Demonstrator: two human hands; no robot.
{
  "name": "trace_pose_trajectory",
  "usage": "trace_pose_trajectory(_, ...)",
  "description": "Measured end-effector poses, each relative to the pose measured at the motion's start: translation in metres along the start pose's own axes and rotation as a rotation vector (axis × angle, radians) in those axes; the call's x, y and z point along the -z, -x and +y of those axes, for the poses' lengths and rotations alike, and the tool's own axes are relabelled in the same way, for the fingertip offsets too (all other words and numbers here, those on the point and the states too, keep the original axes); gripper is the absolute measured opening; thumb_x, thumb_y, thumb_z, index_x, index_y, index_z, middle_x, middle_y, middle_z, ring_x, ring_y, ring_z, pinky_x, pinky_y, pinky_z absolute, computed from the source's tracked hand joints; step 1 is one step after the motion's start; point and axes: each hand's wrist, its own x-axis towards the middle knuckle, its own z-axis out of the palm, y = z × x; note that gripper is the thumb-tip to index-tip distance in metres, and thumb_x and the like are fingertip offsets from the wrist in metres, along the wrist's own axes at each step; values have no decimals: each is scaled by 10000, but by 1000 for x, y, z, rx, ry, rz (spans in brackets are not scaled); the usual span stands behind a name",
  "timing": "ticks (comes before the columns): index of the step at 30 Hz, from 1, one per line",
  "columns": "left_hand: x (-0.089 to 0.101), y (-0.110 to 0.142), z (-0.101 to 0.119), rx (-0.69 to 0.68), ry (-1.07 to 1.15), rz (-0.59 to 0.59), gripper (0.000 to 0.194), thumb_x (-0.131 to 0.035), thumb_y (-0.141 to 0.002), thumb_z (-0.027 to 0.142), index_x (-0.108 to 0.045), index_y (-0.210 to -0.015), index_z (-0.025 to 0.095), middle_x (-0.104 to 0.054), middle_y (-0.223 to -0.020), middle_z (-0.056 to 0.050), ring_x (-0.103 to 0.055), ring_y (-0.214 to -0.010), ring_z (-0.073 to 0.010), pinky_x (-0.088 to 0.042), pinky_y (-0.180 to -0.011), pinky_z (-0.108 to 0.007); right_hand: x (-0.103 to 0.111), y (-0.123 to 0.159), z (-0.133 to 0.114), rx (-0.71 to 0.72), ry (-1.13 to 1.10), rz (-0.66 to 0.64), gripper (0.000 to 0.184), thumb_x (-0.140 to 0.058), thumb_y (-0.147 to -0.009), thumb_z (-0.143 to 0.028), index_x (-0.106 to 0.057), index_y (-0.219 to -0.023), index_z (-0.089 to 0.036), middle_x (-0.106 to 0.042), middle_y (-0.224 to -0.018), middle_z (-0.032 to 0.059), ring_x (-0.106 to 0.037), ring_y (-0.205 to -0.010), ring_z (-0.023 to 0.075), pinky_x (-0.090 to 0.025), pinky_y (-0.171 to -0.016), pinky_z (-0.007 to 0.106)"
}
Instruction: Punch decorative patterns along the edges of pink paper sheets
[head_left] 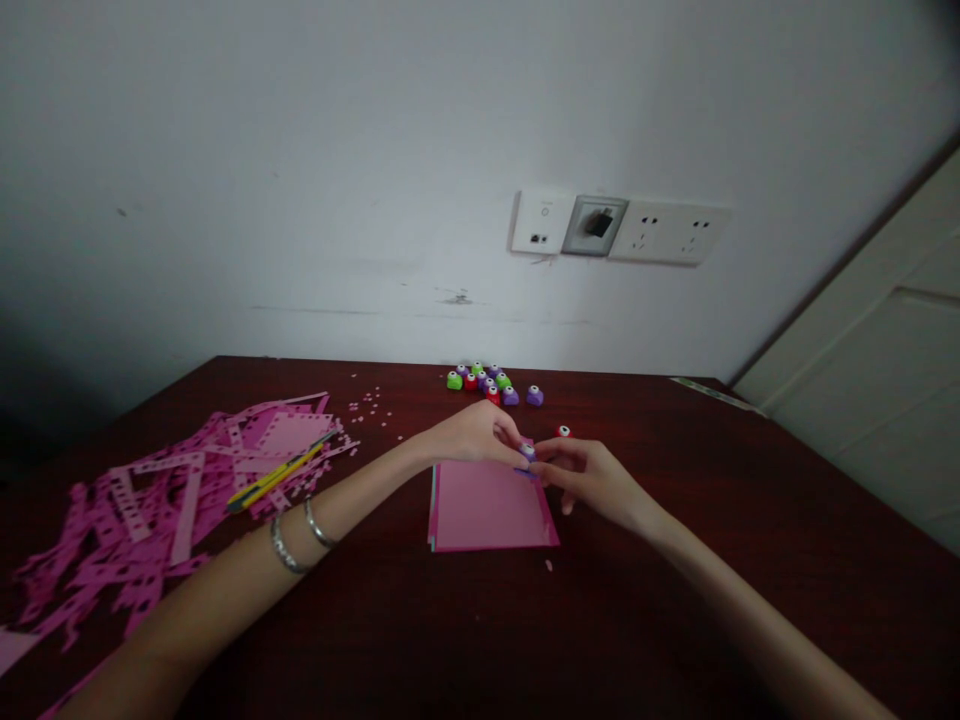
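A small purple craft punch [528, 454] with a white top sits by the far right corner of a stack of pink paper [491, 510]. My left hand [478, 433] reaches over the far edge of the paper, thumb and fingers pinched at the punch's left side. From the right, my right hand [596, 480] grips the same punch between thumb and forefinger, its other fingers curled below. The paper's far edge is partly hidden by my left hand. A red punch [564, 431] stands just behind my right hand.
Several red, green and purple punches [482, 381] cluster near the wall. At the left lies a heap of punched pink paper strips [180, 500], with a yellow pen-like tool [276, 478] on it. Tiny pink cut-outs [367, 400] are scattered beside it. Sockets [667, 232] are on the wall.
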Motion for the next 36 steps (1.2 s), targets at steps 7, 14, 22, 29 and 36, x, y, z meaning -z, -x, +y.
trace_pose_trajectory(7,-2,2,3,-63,-182,20,350,-635,-684,430,-651,-879,140,-657,-791,-62,-585,-729,-158,-424,-640,-270,6,3,0,-2,88,-68,229,-642,-717,-294,-635,-878,-132,-654,-731,26,-585,-583,111,-501,-540,236)
trace_pose_trajectory(14,9,3,-15,111,-841,142,265,-677,-621,343,-636,-813,166,-609,-871,-90,-535,-839,-244,-396,-643,-299,22,-4,21,27,334,-8,184,-631,-687,-220,-681,-848,-147,-699,-791,44,-635,-722,172,-483,-694,285)
trace_pose_trajectory(22,11,2,-29,215,-900,12,436,-729,-557,392,-599,-908,169,-587,-928,-102,-543,-853,-263,-421,-676,-311,25,2,17,-10,450,-50,171,-629,-682,-205,-703,-832,-166,-704,-770,38,-637,-704,179,-473,-643,272)
trace_pose_trajectory(29,19,-3,-44,172,-829,-3,516,-729,-526,412,-575,-950,161,-589,-931,-92,-540,-820,-240,-400,-670,-286,29,4,13,-58,496,-108,195,-651,-670,-229,-706,-848,-175,-701,-780,35,-628,-713,183,-459,-640,270)
trace_pose_trajectory(36,26,-5,-51,173,-735,-62,563,-711,-532,453,-547,-981,157,-591,-930,-86,-533,-773,-213,-376,-600,-258,28,4,17,-48,534,-114,182,-652,-666,-266,-702,-805,-160,-685,-727,34,-612,-671,177,-429,-584,253)
